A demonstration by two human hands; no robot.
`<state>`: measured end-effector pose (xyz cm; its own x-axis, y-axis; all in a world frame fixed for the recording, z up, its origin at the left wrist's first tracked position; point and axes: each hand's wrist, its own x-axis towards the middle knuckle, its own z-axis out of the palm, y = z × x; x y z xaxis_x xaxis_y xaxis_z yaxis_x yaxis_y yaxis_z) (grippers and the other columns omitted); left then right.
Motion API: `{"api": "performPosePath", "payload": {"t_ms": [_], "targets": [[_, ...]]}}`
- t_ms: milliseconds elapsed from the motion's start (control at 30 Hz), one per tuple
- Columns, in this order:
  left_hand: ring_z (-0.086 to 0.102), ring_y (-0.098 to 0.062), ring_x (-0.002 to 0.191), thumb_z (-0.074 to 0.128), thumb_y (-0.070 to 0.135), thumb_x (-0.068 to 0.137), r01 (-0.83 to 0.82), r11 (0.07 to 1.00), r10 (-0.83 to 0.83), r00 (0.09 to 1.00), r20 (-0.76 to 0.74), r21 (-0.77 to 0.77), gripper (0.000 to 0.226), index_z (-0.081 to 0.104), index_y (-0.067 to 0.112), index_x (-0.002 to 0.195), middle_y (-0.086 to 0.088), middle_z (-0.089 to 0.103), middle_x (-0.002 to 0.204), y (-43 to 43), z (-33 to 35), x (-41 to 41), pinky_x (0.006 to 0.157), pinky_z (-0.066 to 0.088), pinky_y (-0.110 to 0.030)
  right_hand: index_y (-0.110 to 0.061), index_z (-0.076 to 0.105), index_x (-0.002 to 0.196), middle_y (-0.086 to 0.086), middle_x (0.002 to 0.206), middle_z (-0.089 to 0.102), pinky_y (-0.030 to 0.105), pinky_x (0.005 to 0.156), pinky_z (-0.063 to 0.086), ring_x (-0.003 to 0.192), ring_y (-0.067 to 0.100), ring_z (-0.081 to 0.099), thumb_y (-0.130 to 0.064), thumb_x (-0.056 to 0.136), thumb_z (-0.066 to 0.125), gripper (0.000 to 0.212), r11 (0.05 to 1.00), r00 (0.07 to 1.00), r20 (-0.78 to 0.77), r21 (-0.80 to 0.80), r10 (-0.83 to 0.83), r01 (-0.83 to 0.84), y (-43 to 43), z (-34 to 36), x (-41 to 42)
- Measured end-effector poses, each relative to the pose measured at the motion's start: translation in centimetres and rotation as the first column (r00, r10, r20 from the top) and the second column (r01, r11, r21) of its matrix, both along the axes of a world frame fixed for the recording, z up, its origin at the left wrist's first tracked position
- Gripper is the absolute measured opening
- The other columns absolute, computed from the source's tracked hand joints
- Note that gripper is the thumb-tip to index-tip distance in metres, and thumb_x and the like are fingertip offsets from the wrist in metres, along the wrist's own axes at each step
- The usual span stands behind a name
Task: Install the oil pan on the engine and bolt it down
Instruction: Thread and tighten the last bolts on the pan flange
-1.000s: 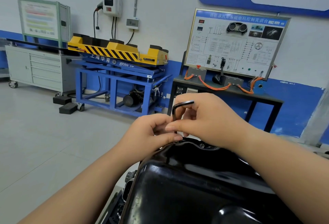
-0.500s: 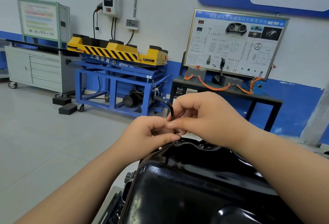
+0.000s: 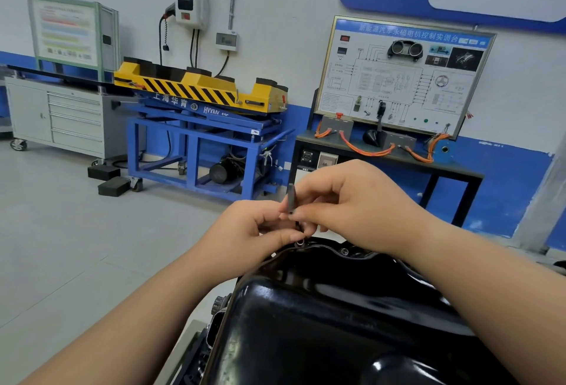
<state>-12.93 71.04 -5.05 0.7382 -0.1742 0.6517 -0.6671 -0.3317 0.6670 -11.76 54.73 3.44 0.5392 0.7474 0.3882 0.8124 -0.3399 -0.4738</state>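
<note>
1. Black pan (image 3: 337, 323) sits on the engine (image 3: 216, 329), bottom centre.
2. Grip of the right hand (image 3: 352, 210) pinches the key (image 3: 291, 201), upright over a rim bolt (image 3: 299, 243).
3. Grip of the left hand (image 3: 254, 228) curls round the key's shaft.

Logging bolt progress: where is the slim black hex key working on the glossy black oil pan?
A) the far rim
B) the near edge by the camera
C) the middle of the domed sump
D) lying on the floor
A: the right hand pinches the slim black hex key upright over a small silver bolt on the far rim of the glossy black oil pan, the left hand close beside it.
</note>
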Motion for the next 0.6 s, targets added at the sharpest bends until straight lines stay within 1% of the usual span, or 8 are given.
{"api": "performPosePath", "payload": {"t_ms": [67, 133, 200, 300, 400, 433, 533, 600], "targets": [[0.064, 0.006, 0.070, 0.072, 0.015, 0.074, 0.005, 1.000, -0.005, 1.000, 0.021, -0.003, 0.032, 0.068, 0.046, 0.076, 0.021, 0.069, 0.072, -0.07, 0.13, -0.15, 0.067, 0.047, -0.007, -0.021, 0.070, 0.073, -0.012, 0.057, 0.064, 0.016, 0.061, 0.051, 0.055, 0.006, 0.062, -0.009, 0.076, 0.074, 0.013, 1.000, 0.999, 0.019, 0.014, -0.027, 0.027, 0.15, -0.13, 0.03], [0.060, 0.008, 0.063, 0.076, 0.012, 0.072, -0.020, 1.000, 0.020, 0.999, 0.038, -0.009, 0.026, 0.068, 0.037, 0.070, 0.021, 0.066, 0.066, -0.13, 0.10, 0.02, 0.061, 0.044, -0.006, -0.029, 0.059, 0.062, -0.013, 0.056, 0.061, 0.013, 0.055, 0.046, 0.054, 0.004, 0.059, -0.016, 0.073, 0.078, 0.025, 0.998, 0.996, 0.065, 0.008, -0.057, 0.056, 0.39, -0.25, 0.08], [0.058, 0.006, 0.062, 0.077, 0.016, 0.071, -0.028, 1.000, 0.028, 0.999, 0.028, -0.012, 0.016, 0.067, 0.028, 0.071, 0.017, 0.065, 0.065, -0.20, 0.18, 0.22, 0.059, 0.044, -0.008, -0.030, 0.054, 0.060, -0.012, 0.058, 0.062, 0.012, 0.053, 0.042, 0.053, 0.006, 0.057, -0.020, 0.071, 0.080, 0.030, 0.996, 0.992, 0.088, 0.004, -0.087, 0.087, 0.41, -0.29, 0.15], [0.063, 0.002, 0.068, 0.074, 0.014, 0.074, 0.015, 0.999, -0.015, 1.000, 0.011, -0.040, 0.016, 0.069, 0.029, 0.073, 0.014, 0.069, 0.070, -0.20, 0.05, 0.41, 0.066, 0.047, -0.011, -0.026, 0.066, 0.078, -0.003, 0.079, 0.070, 0.021, 0.063, 0.052, 0.065, 0.015, 0.065, -0.017, 0.079, 0.073, 0.011, 0.999, 0.999, 0.011, -0.012, -0.045, 0.045, 0.04, -0.03, 0.02], [0.068, -0.024, 0.084, 0.069, 0.021, 0.076, 0.040, 0.998, -0.043, 0.997, -0.065, -0.057, 0.007, 0.069, 0.017, 0.082, -0.010, 0.071, 0.085, -0.07, 0.01, 0.63, 0.083, 0.054, -0.033, -0.022, 0.071, 0.095, -0.007, 0.082, 0.073, 0.016, 0.063, 0.052, 0.068, 0.018, 0.068, -0.006, 0.088, 0.061, 0.020, 0.999, 0.997, -0.067, -0.030, 0.032, -0.034, -0.26, 0.18, -0.15], [0.068, -0.026, 0.086, 0.068, 0.019, 0.076, 0.066, 0.995, -0.073, 0.993, -0.090, -0.074, 0.005, 0.069, 0.018, 0.081, -0.013, 0.071, 0.086, -0.03, 0.03, 0.60, 0.084, 0.053, -0.032, -0.023, 0.072, 0.093, -0.009, 0.078, 0.073, 0.015, 0.062, 0.051, 0.067, 0.016, 0.068, -0.005, 0.088, 0.060, 0.022, 0.999, 0.997, -0.063, -0.028, 0.036, -0.038, -0.26, 0.23, -0.12], [0.069, -0.016, 0.088, 0.071, 0.017, 0.078, 0.115, 0.987, -0.128, 0.985, -0.112, -0.115, 0.014, 0.072, 0.031, 0.076, -0.003, 0.074, 0.085, 0.13, 0.09, 0.49, 0.081, 0.052, -0.024, -0.023, 0.072, 0.081, -0.004, 0.066, 0.070, 0.017, 0.062, 0.052, 0.061, 0.012, 0.065, -0.007, 0.083, 0.067, 0.016, 1.000, 0.999, -0.036, 0.008, 0.004, -0.004, -0.15, 0.23, 0.11], [0.070, -0.015, 0.085, 0.073, 0.021, 0.071, 0.113, 0.982, -0.130, 0.985, -0.111, -0.149, 0.012, 0.074, 0.032, 0.075, -0.003, 0.074, 0.084, 0.07, 0.19, 0.35, 0.080, 0.053, -0.024, -0.023, 0.068, 0.072, -0.004, 0.067, 0.070, 0.023, 0.064, 0.054, 0.060, 0.013, 0.065, -0.010, 0.078, 0.072, 0.015, 0.999, 1.000, -0.007, 0.028, -0.025, 0.026, -0.02, 0.08, 0.10]]}}
